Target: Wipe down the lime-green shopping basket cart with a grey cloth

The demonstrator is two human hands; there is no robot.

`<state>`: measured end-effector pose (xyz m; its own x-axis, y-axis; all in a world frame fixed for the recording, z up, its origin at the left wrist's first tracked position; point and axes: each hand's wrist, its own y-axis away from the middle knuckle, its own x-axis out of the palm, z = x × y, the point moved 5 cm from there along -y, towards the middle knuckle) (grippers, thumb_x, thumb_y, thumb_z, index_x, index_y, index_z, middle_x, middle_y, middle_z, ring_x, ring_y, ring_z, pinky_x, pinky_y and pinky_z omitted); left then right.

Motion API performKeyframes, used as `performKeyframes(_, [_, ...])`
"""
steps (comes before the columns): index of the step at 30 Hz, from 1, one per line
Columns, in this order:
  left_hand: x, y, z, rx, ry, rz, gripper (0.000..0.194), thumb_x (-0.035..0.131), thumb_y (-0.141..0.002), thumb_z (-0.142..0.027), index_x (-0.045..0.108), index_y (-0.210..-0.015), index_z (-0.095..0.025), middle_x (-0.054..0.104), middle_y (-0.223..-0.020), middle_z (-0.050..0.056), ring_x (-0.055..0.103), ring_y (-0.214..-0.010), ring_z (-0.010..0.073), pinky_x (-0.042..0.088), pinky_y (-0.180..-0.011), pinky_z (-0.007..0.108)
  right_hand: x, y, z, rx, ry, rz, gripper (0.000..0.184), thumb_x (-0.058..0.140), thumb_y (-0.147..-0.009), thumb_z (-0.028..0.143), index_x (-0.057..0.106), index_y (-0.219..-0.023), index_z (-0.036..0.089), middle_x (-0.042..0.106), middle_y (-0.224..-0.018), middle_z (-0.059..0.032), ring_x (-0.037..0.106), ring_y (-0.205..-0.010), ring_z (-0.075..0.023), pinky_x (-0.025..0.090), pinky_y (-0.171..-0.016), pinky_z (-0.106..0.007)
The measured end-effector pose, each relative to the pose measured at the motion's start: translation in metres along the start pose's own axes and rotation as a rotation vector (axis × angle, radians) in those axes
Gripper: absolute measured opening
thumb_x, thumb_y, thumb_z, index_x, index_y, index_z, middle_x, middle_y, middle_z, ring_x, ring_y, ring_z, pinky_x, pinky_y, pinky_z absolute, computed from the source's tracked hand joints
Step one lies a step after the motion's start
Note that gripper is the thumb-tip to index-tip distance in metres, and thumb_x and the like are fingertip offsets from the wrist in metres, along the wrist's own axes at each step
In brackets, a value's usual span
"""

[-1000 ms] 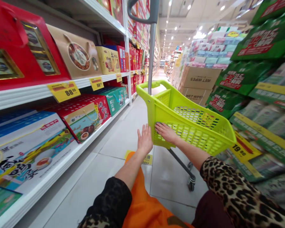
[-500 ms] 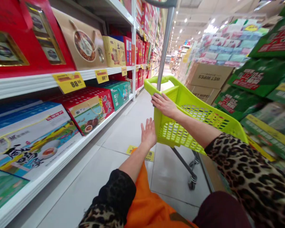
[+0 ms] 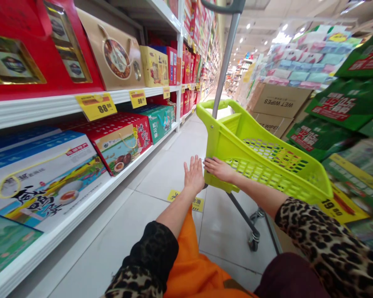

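Our right hand (image 3: 219,169) rests flat and ungripping on the light, stiff plastic shopping trolley basket (image 3: 233,142), best held at its rim (image 3: 311,176); our left hand (image 3: 194,176) is open just beside it.

White shelves (image 3: 34,118) hold boxed gift sets (image 3: 118,142) (yellow price tags (image 3: 96,106) on edges).

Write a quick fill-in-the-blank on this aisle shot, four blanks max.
The right hand rests against the side of a wheeled shopping basket coloured ____.
The upper cardboard carton behind the basket is printed ____.
The yellow price tag on the left shelf edge reads ____.
The sleeve on the right arm has a ____ pattern.

Missing words: lime green; WET WIPES; 88.00; leopard.
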<state>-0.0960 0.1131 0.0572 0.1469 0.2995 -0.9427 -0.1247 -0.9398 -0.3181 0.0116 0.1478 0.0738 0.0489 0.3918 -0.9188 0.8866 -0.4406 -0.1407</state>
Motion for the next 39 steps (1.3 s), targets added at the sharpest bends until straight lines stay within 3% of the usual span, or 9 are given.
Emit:
performKeyframes(3, [0.002, -0.006, -0.006, -0.001, 0.010, -0.017, 0.067, 0.037, -0.076, -0.018, 0.017, -0.139, -0.006, 0.007, -0.149, 0.010, 0.004, -0.137, 0.0241, 0.007, -0.108, 0.054, -0.040, -0.022, -0.030, 0.124, 0.017, -0.131, 0.044, 0.037, -0.085, 0.005, 0.041, -0.129, 0.010, 0.031, -0.142, -0.0125, 0.016, -0.134, -0.0254, 0.012, -0.108, -0.050])
performKeyframes(6, [0.002, -0.009, -0.012, 0.014, 0.011, -0.030, 0.066, 0.036, -0.077, -0.020, 0.018, -0.139, -0.006, 0.008, -0.149, 0.010, 0.004, -0.137, 0.0244, 0.008, -0.108, 0.054, -0.050, -0.031, -0.045, 0.202, 0.008, -0.155, 0.041, 0.034, -0.087, 0.007, 0.041, -0.127, 0.006, 0.033, -0.140, -0.0152, 0.016, -0.134, -0.0261, 0.010, -0.108, -0.050])
performKeyframes(13, [-0.007, -0.012, -0.014, 0.047, -0.025, -0.017, 0.069, 0.039, -0.075, -0.020, 0.017, -0.139, -0.005, 0.008, -0.149, 0.011, 0.004, -0.137, 0.0246, 0.009, -0.108, 0.054, 0.043, 0.018, 0.015, 0.145, -0.077, 0.048, 0.029, 0.046, -0.081, 0.007, 0.063, -0.104, 0.012, 0.058, -0.118, -0.0119, 0.046, -0.118, -0.0235, 0.034, -0.101, -0.042])
performKeyframes(15, [-0.012, -0.016, -0.017, 0.057, -0.036, -0.016, 0.068, 0.039, -0.075, -0.021, 0.018, -0.138, -0.004, 0.008, -0.149, 0.012, 0.004, -0.137, 0.0254, 0.009, -0.108, 0.054, 0.048, 0.032, 0.025, 0.151, -0.112, 0.040, 0.030, 0.045, -0.080, 0.007, 0.063, -0.104, 0.014, 0.059, -0.117, -0.0104, 0.047, -0.117, -0.0226, 0.037, -0.099, -0.042])
performKeyframes(18, [-0.022, -0.030, -0.030, 0.088, -0.052, -0.048, 0.065, 0.037, -0.076, -0.019, 0.020, -0.138, -0.005, 0.010, -0.149, 0.012, 0.006, -0.137, 0.0255, 0.011, -0.108, 0.054, 0.008, 0.046, 0.011, 0.263, -0.130, -0.187, 0.041, 0.039, -0.079, 0.006, 0.055, -0.117, 0.015, 0.050, -0.129, -0.0098, 0.038, -0.125, -0.0215, 0.032, -0.102, -0.043])
performKeyframes(22, [-0.041, -0.057, -0.068, 0.169, -0.059, -0.124, 0.065, 0.035, -0.076, -0.017, 0.020, -0.138, -0.006, 0.012, -0.149, 0.012, 0.008, -0.137, 0.0251, 0.010, -0.108, 0.054, -0.071, 0.070, -0.043, 0.657, -0.091, -0.526, 0.048, 0.038, -0.078, 0.008, 0.046, -0.125, 0.013, 0.040, -0.137, -0.0111, 0.026, -0.130, -0.0220, 0.023, -0.105, -0.044])
performKeyframes(28, [-0.061, -0.085, -0.132, 0.373, -0.060, -0.134, 0.061, 0.034, -0.077, -0.018, 0.025, -0.137, -0.008, 0.017, -0.148, 0.009, 0.009, -0.137, 0.0249, 0.009, -0.108, 0.056, -0.087, 0.108, -0.078, 0.978, -0.150, -0.364, 0.045, 0.048, -0.073, 0.016, 0.051, -0.117, 0.016, 0.057, -0.113, -0.0105, 0.051, -0.102, -0.0226, 0.039, -0.088, -0.034])
performKeyframes(32, [-0.063, -0.091, -0.147, 0.394, -0.099, -0.068, 0.058, 0.032, -0.076, -0.015, 0.032, -0.134, -0.007, 0.027, -0.145, 0.011, 0.013, -0.136, 0.0266, 0.007, -0.107, 0.058, -0.082, 0.167, -0.082, 1.100, -0.165, -0.272, 0.035, 0.049, -0.072, 0.021, 0.057, -0.107, 0.018, 0.062, -0.099, -0.0085, 0.056, -0.087, -0.0213, 0.042, -0.077, -0.030])
performKeyframes(39, [-0.067, -0.084, -0.154, 0.351, -0.117, -0.012, 0.065, 0.038, -0.072, -0.016, 0.029, -0.136, -0.008, 0.024, -0.146, 0.011, 0.008, -0.137, 0.0275, 0.005, -0.106, 0.059, -0.082, 0.326, -0.092, 1.454, -0.086, -0.085, 0.026, 0.041, -0.077, 0.026, 0.062, -0.086, 0.014, 0.065, -0.088, -0.0144, 0.059, -0.078, -0.0232, 0.041, -0.068, -0.032])
